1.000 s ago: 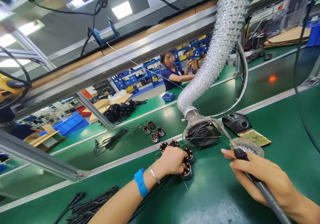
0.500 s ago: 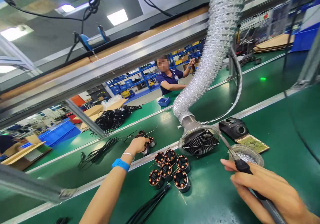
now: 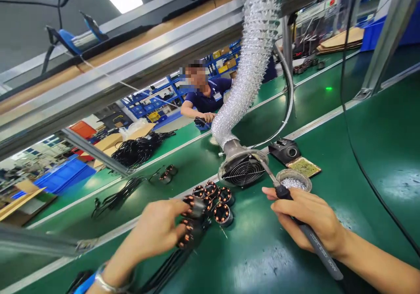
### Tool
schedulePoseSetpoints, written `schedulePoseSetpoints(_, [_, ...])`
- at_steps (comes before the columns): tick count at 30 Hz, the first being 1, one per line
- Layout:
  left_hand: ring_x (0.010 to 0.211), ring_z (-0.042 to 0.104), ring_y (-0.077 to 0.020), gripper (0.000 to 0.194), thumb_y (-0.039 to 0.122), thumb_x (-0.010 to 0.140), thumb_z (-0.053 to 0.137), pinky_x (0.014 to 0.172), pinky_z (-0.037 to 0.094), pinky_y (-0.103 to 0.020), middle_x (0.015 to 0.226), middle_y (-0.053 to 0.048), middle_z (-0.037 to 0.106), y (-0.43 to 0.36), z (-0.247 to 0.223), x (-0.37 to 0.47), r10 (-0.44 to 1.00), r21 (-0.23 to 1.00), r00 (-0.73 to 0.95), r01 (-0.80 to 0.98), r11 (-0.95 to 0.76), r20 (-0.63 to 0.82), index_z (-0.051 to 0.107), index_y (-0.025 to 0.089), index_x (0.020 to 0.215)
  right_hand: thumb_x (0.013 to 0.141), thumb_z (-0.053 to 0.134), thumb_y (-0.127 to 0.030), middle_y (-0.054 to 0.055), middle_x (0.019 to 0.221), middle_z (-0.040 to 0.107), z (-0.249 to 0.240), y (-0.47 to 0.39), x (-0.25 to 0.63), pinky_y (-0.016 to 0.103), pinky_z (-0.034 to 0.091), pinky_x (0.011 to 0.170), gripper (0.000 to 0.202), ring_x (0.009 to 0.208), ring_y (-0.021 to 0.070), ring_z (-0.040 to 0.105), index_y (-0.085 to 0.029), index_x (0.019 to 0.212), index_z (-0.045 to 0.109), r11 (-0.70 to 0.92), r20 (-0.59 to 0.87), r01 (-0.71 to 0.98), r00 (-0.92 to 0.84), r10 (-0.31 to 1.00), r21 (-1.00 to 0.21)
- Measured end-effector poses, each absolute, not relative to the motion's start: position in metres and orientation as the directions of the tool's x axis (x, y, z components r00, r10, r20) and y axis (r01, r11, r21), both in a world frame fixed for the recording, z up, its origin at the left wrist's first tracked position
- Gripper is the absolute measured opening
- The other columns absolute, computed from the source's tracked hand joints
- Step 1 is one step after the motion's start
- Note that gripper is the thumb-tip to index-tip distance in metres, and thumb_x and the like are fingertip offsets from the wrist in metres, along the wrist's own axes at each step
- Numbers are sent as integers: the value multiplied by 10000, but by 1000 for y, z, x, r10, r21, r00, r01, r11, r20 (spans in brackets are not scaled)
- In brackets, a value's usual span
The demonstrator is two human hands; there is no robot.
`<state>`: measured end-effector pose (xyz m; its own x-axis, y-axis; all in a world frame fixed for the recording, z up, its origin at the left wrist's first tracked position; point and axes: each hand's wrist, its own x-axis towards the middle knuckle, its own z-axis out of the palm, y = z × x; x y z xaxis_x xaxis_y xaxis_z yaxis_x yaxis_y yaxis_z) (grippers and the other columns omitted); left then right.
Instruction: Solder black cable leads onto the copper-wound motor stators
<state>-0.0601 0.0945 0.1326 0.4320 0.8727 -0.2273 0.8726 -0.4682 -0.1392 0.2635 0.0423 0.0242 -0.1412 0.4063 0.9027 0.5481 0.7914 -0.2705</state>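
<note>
My left hand [image 3: 160, 228] is closed on two motor stators [image 3: 194, 207], dark rings with copper windings, held tilted above the bench. Several more stators [image 3: 223, 214] stand close together just right of these, partly hidden behind them. A soldering iron [image 3: 316, 246] with a grey handle is gripped in my right hand [image 3: 308, 219], its metal shaft pointing up and left toward the fan. Beneath the shaft sits a round dish [image 3: 305, 181] of silvery bits. Black cables [image 3: 172, 265] lie under my left hand.
A round fan hood [image 3: 244, 171] on a silver flexible duct [image 3: 249, 53] stands in the middle. Behind the dish are a black holder [image 3: 284, 151] and a yellowish sponge [image 3: 303, 166]. Other stators [image 3: 168, 174] lie on the strip beyond the metal rail. A co-worker [image 3: 205, 92] sits opposite.
My left hand has come back toward me from the far strip, bringing two stators over the rail to the near group. My right hand still grips the soldering iron. The view has shifted.
</note>
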Motion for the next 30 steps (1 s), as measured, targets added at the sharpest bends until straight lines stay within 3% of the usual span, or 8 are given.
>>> schedulePoseSetpoints(7, [688,670,-257,68,197,684,592,612,439,-313,759,-94,729,40,60,43,745,72,623,776,-626,-239,655,189,709,882,494,-23,49,928,758,1,42,252,243,596,652,270,708,148,724,-189,1069,595,825,884,471,-176,434,-311])
schedulePoseSetpoints(10, [745,668,-256,195,262,791,557,665,455,-323,832,-92,730,38,49,42,800,129,574,819,-560,-174,696,188,907,888,491,-55,23,827,734,-9,35,246,234,570,620,208,658,136,697,-191,1008,592,824,858,456,-211,468,-337])
schedulePoseSetpoints(13, [622,585,-183,339,219,823,518,618,410,-276,676,8,629,33,45,14,870,329,481,844,-424,-112,636,213,1140,846,531,-130,9,760,685,-14,23,239,246,540,564,155,583,135,640,-195,981,572,807,809,442,-252,530,-392])
schedulePoseSetpoints(16, [499,415,-141,247,242,881,447,528,308,-245,527,72,401,26,32,-17,953,535,289,821,-198,-91,636,189,1032,768,584,-213,30,803,673,-16,13,230,289,553,598,261,637,169,646,-187,1026,550,778,741,436,-302,600,-453])
schedulePoseSetpoints(19, [607,470,-153,369,383,963,351,595,353,-252,620,31,500,18,12,-31,973,673,213,733,-99,-89,648,170,910,738,611,-229,44,860,674,-17,8,220,299,562,625,334,700,187,660,-191,1061,533,744,667,442,-350,658,-502])
schedulePoseSetpoints(23, [760,539,-163,438,419,981,334,715,396,-256,797,-11,630,9,-2,-23,919,766,358,633,-109,-165,672,169,857,738,609,-217,26,867,651,-20,-2,214,266,555,598,384,677,161,642,-214,1102,488,680,570,396,-371,733,-617])
schedulePoseSetpoints(26, [599,423,-129,335,442,935,468,567,306,-230,617,53,473,4,0,-16,886,780,413,617,-101,-212,658,169,967,740,586,-207,0,807,609,-22,-8,218,240,548,555,382,618,137,609,-218,1103,467,638,505,298,-415,757,-711])
schedulePoseSetpoints(30, [509,256,-110,331,448,897,546,497,174,-249,531,85,286,1,-1,-13,884,790,387,612,-34,-262,693,177,1019,734,554,-167,50,910,649,-24,-5,224,308,582,701,371,759,183,665,-208,1098,496,730,574,283,-470,671,-622])
